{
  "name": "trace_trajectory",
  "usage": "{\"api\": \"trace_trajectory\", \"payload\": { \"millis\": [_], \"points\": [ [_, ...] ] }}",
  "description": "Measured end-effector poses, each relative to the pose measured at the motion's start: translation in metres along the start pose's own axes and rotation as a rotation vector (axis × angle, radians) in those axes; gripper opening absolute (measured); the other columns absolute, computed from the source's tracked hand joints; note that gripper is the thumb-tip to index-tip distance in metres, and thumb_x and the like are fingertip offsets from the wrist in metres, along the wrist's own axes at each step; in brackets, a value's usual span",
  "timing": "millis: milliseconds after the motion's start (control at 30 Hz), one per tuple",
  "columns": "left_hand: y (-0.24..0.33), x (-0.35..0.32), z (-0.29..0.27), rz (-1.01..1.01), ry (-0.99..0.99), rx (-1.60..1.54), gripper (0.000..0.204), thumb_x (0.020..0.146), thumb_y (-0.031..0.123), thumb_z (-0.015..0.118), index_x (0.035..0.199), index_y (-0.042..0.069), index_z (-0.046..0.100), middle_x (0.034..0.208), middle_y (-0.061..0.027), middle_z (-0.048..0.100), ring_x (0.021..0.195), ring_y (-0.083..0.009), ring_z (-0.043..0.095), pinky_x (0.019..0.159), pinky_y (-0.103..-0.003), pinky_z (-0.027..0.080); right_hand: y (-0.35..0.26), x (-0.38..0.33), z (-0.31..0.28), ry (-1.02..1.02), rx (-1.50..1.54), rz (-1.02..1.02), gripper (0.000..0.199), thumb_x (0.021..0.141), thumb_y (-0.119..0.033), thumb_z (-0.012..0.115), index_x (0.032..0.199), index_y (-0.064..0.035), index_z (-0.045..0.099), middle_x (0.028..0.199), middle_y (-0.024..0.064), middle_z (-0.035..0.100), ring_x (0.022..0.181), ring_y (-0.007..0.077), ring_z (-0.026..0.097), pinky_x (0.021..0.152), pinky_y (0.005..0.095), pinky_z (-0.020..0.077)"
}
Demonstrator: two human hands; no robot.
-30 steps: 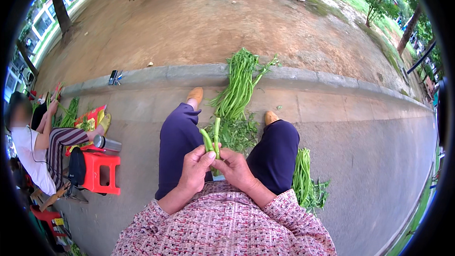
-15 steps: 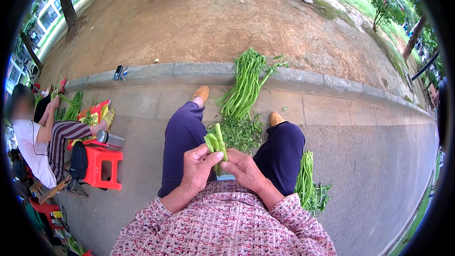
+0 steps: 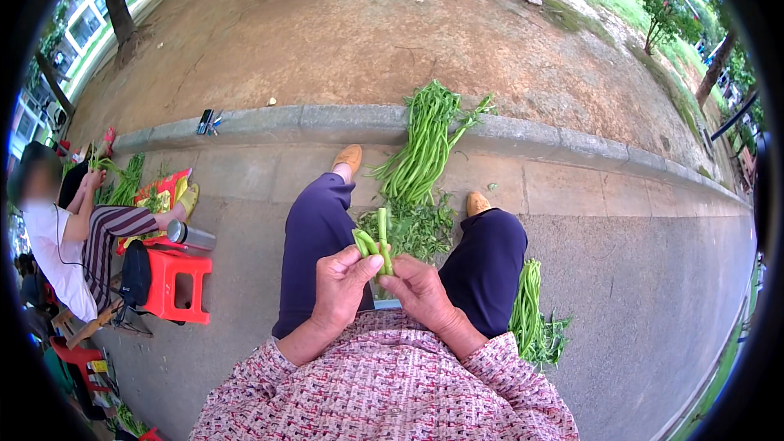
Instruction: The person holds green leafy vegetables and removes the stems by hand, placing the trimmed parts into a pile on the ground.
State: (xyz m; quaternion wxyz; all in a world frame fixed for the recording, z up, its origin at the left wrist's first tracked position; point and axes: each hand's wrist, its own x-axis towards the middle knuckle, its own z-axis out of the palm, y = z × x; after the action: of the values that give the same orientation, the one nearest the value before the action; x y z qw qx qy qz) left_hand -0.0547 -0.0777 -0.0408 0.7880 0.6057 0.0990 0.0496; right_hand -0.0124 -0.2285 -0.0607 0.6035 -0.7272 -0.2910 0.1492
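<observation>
Close in front of my body, my left hand [image 3: 336, 284] is closed on several short green stem pieces [image 3: 364, 242], its thumb pressed over them. Against it, my right hand [image 3: 423, 294] pinches a single green stem [image 3: 383, 231], which stands nearly upright. The fingertips of both hands almost meet, and the lower ends of the stems are partly hidden by them. Beyond my hands, between my feet, lies a heap of loose green leaves [image 3: 420, 229]. A large bundle of long green vegetable stems [image 3: 420, 151] rests past it against the kerb.
Beside my right leg lies another stem bundle [image 3: 529, 310]. A stone kerb [image 3: 343, 121] crosses ahead, with a phone and keys [image 3: 206, 122] on it. To the left are a red plastic stool [image 3: 178, 286], a metal flask [image 3: 192, 235] and a seated person [image 3: 61, 229] handling green stems.
The single stem at my right hand now stands straighter and a little apart from the pieces in my left hand. Both hands stay close together in nearly the same place.
</observation>
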Motion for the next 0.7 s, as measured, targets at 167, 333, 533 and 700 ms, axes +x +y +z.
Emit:
{"api": "trace_trajectory", "payload": {
  "millis": [167, 333, 533, 700],
  "points": [
    [0.0046, 0.0011, 0.0019, 0.023, 0.029, 0.038, 0.022, 0.090, 0.011, 0.056, 0.102, -0.006, 0.063, 0.096, -0.0123, 0.066, 0.085, -0.0147, 0.061, 0.081, -0.029, 0.049, 0.0009, -0.0025, 0.0005, -0.005, -0.079, -0.025, 0.020, 0.085, -0.006, 0.059, 0.104, -0.0032, 0.059, 0.086, 0.0111, 0.056, 0.076, 0.0287, 0.058, 0.066, 0.0355, 0.0460],
    [0.0038, 0.0026, -0.0011, -0.020, 0.049, -0.048, 0.022, 0.090, 0.012, 0.056, 0.101, -0.005, 0.063, 0.094, -0.0121, 0.066, 0.086, -0.0176, 0.063, 0.081, -0.030, 0.050, -0.0004, -0.0030, 0.0011, -0.006, -0.020, -0.066, 0.023, 0.087, -0.006, 0.056, 0.110, -0.0037, 0.059, 0.098, 0.0124, 0.057, 0.087, 0.0296, 0.058, 0.075, 0.0340, 0.0469],
    [0.0042, 0.0040, -0.0029, -0.050, 0.064, -0.128, 0.020, 0.088, 0.011, 0.059, 0.099, -0.005, 0.064, 0.097, -0.0135, 0.066, 0.088, -0.0176, 0.063, 0.082, -0.030, 0.050, -0.0004, -0.0033, 0.0003, -0.006, 0.013, -0.110, 0.024, 0.089, -0.006, 0.054, 0.112, -0.0037, 0.058, 0.100, 0.0122, 0.057, 0.090, 0.0288, 0.057, 0.078, 0.0336, 0.0463],
    [0.0016, 0.0014, -0.0027, -0.070, 0.064, -0.096, 0.018, 0.087, 0.009, 0.060, 0.098, -0.005, 0.064, 0.098, -0.0142, 0.066, 0.088, -0.0168, 0.063, 0.083, -0.030, 0.049, 0.0056, -0.0032, 0.0014, -0.071, 0.014, -0.085, 0.025, 0.090, -0.008, 0.054, 0.114, -0.0046, 0.057, 0.096, 0.0121, 0.057, 0.087, 0.0287, 0.058, 0.075, 0.0343, 0.0466]
  ]
}}
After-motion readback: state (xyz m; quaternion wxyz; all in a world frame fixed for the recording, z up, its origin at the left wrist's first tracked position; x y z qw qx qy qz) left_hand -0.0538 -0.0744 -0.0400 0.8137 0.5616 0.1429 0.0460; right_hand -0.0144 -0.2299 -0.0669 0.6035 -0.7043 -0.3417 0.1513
